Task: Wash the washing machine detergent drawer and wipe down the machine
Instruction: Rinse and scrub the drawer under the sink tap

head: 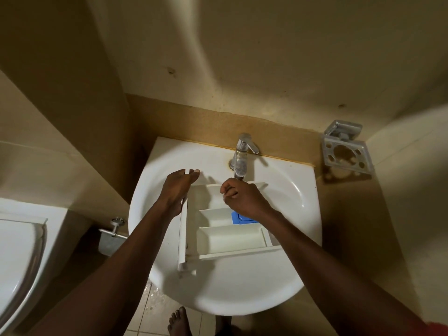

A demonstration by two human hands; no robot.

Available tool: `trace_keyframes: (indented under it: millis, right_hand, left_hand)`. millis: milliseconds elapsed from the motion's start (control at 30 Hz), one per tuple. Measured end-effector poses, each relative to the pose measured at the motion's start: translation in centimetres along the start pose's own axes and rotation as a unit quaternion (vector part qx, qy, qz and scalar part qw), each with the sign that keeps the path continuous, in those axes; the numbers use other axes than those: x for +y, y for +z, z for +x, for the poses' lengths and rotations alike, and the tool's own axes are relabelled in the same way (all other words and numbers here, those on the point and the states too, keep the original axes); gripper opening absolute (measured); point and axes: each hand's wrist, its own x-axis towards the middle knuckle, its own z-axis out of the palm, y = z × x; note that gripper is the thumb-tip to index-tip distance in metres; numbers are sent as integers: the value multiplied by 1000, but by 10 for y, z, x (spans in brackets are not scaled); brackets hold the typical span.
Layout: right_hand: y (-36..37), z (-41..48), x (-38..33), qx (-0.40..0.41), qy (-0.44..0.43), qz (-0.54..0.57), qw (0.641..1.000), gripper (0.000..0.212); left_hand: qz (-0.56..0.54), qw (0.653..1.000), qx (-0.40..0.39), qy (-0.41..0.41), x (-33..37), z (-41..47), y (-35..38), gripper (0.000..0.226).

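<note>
Dull beige plastered walls (pixel 266 57) over the whole upper half of the frame and down both sides. Below centre, a white oval ceramic basin (pixel 230 287), set against the back wall and filling the middle. At the left edge, part of a white glossy bathroom fixture (pixel 17 251) with a metal rim, cut off by the frame.

Inside the basin, a white plastic detergent drawer (pixel 232 238), compartments facing up, flat front panel standing on edge left of centre, long side running left to right.

Two bare forearms reaching in from the bottom corners. Left hand (pixel 175 190) just left of centre, gripping the upper end of the front panel, thumb on one face and fingers on the other. Right hand (pixel 242 197) at centre, fingers curled, over the drawer's farthest compartment and directly under the spout; whether pinching anything, cannot tell.

At the right, on the wall, a square grey metal tumbler holder (pixel 345 151) with round cut-outs. At the basin's back rim, a chrome single-lever tap (pixel 241 161), spout just above the right hand. Lower left, beside the basin, a chrome toilet-roll holder (pixel 112 236). Beside the right wrist, a small blue plastic insert (pixel 238 218) in the middle compartment. At the bottom edge, a bare foot (pixel 179 322) on pale floor tiles (pixel 155 309).
</note>
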Motion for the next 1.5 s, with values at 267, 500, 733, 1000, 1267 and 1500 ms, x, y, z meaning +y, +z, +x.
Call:
trace_keyframes:
  millis: [267,500,733,1000,1267,1500]
  right_hand:
    - [5,-16,18,119,94,-46,987,2]
    - [9,-13,19,77,45,-295,951,36]
    - [27,8,-14,-96,-98,-221,966,32]
    - [-29,15,49,-73,57,-220,971,60]
    - [-9,20,31,29,0,-326,945,42]
    - [0,20,30,40,0,-284,958,65]
  left_hand:
    - [73,997,-10,2,-5,7,5,34]
    - [111,993,-33,3,-6,0,16,41]
    - [110,992,-57,20,0,0,24,46]
    - [136,989,1,55,7,8,10,44]
    - [133,989,15,69,7,11,5,48]
    - [126,989,18,79,2,4,22,56]
